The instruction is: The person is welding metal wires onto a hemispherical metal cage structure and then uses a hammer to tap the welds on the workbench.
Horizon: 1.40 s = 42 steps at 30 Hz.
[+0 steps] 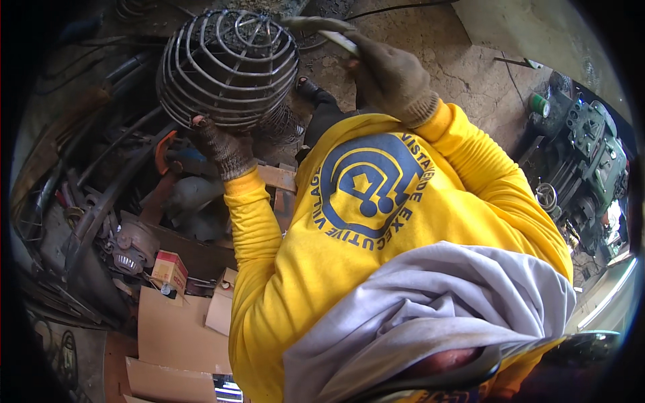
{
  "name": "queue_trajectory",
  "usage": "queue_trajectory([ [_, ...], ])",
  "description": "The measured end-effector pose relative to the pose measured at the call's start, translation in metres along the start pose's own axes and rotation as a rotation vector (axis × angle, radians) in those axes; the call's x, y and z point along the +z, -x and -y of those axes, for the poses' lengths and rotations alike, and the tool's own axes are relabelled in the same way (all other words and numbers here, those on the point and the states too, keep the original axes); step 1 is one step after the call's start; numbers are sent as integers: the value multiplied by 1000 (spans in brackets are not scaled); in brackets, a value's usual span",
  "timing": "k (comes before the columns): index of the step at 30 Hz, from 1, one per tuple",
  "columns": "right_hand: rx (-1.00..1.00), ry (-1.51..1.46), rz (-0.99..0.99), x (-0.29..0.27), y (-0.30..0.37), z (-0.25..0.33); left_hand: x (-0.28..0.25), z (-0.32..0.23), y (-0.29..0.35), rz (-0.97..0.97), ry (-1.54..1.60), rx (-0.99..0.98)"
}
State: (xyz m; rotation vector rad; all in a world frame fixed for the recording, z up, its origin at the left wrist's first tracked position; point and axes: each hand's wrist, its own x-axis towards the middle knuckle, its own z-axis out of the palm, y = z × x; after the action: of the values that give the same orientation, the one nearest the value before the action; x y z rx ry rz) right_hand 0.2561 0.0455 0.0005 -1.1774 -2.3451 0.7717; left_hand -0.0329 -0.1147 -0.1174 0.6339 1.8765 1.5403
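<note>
A round cage of bent metal rods (228, 87) fills the upper left, its rings joined by crossing rods. My left hand (220, 144), in a brown knit glove with a bare fingertip showing, grips the cage's lower edge. Up and to the right, my right hand (396, 77) wears a similar glove and is closed round a slender pale tool (339, 40). That tool's dull, greenish-grey far end (306, 23) reaches the cage's upper right side; whether it touches cannot be made out. My right fingers are partly hidden behind the glove's back.
Metal bars and scrap (101, 195) crowd the left, near an orange-handled tool (163, 152) and a rusty motor-like part (134, 245). Cardboard (171, 329) and a small box (169, 270) lie lower left. Green machinery (588, 151) and a green can (539, 105) stand right.
</note>
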Motion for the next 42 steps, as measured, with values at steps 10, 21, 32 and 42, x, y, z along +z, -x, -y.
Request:
queue_trajectory([
  [10,94,-211,-69,-12,-5,6,29,-48,3,-64,279,-255],
  [21,121,-231,-69,-2,-5,4,31,-43,-4,43,548,-296],
  [32,162,-240,-39,0,-8,5,30,-43,1,73,605,-370],
  [42,233,-216,9,3,-8,3,4,2,-3,-5,438,-347],
])
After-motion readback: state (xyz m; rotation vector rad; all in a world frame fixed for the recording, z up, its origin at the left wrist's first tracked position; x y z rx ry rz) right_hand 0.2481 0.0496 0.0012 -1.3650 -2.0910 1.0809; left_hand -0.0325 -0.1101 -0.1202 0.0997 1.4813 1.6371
